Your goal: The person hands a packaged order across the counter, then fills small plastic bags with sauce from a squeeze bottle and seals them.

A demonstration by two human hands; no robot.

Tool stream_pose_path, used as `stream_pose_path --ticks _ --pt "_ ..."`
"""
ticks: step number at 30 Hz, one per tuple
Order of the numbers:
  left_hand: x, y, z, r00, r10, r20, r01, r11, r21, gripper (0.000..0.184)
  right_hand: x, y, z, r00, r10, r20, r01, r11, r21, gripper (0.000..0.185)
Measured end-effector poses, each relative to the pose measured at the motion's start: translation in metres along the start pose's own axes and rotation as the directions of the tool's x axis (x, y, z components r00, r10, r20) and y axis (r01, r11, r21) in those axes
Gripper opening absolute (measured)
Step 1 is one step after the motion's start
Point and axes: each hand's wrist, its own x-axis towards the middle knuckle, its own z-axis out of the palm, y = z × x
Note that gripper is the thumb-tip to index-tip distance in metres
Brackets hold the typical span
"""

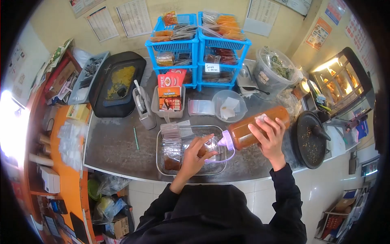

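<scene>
My right hand (269,140) is wrapped round a large squeeze bottle (248,129) of orange-brown sauce. The bottle lies nearly on its side, its lilac cap and nozzle (224,140) pointing left, with a lilac strap looping below. Thumb and fingers of my left hand (195,157) are closed on a small clear plastic bag (210,145) at the nozzle's tip; some brown sauce shows by the fingers. Both are above a wire mesh basket (222,167). Inside its left side lies a row of overlapping sachets (172,148) with dark brown filling.
Behind the basket are a stack of clear bags (201,107), a round plastic tub (242,110) and a flyer box (155,106). Blue tiered racks (223,42) stand at the back. A tape dispenser (144,110) and pen (136,137) are left, a stone mortar (308,148) right.
</scene>
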Motion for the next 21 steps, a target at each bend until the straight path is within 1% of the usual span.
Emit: stream_pose_path --ticks 2,6,8,11,14,15,17,18,19,20,21 --pt "-0.001 -0.001 0.001 1.000 0.024 0.003 -0.024 0.999 0.038 0.059 -0.005 -0.001 0.000 1.000 0.020 0.010 -0.020 1.000 0.005 0.042" --pt "0.001 -0.003 0.005 0.993 0.119 -0.021 -0.118 0.992 0.044 0.060 -0.013 -0.002 -0.004 0.998 0.056 0.041 -0.056 0.998 0.018 0.048" --pt "0.001 -0.004 0.007 0.987 0.160 -0.033 -0.158 0.986 0.048 0.061 -0.018 -0.006 -0.006 0.992 0.107 0.067 -0.110 0.993 0.039 0.054" --pt "-0.004 -0.002 0.006 0.999 0.037 0.009 -0.037 0.999 0.030 0.061 -0.029 -0.017 -0.003 0.977 0.200 0.075 -0.207 0.973 0.104 0.063" --pt "-0.003 0.001 0.010 0.994 0.101 -0.035 -0.101 0.995 0.014 0.061 -0.039 -0.033 0.006 0.944 0.322 0.077 -0.331 0.918 0.219 0.070" --pt "-0.003 0.001 0.012 0.996 0.084 -0.039 -0.085 0.996 -0.029 0.061 -0.042 -0.040 0.009 0.928 0.364 0.080 -0.372 0.890 0.263 0.072" --pt "-0.003 0.002 0.016 0.998 0.049 -0.042 -0.054 0.992 -0.115 0.061 -0.050 -0.054 0.018 0.861 0.498 0.099 -0.495 0.779 0.386 0.075" --pt "-0.003 -0.002 0.019 1.000 0.009 -0.015 -0.012 0.974 -0.228 0.061 -0.054 -0.060 0.022 0.820 0.561 0.116 -0.548 0.710 0.443 0.077" --pt "-0.002 -0.008 0.023 0.999 -0.031 0.018 0.035 0.941 -0.336 0.061 -0.058 -0.064 0.025 0.791 0.597 0.134 -0.582 0.667 0.465 0.083" --pt "-0.003 -0.012 0.027 0.996 -0.067 0.056 0.085 0.894 -0.439 0.062 -0.065 -0.069 0.033 0.734 0.665 0.137 -0.629 0.589 0.508 0.083" --pt "-0.002 -0.011 0.030 0.995 -0.076 0.067 0.100 0.842 -0.529 0.061 -0.074 -0.075 0.044 0.671 0.727 0.143 -0.665 0.506 0.549 0.084"
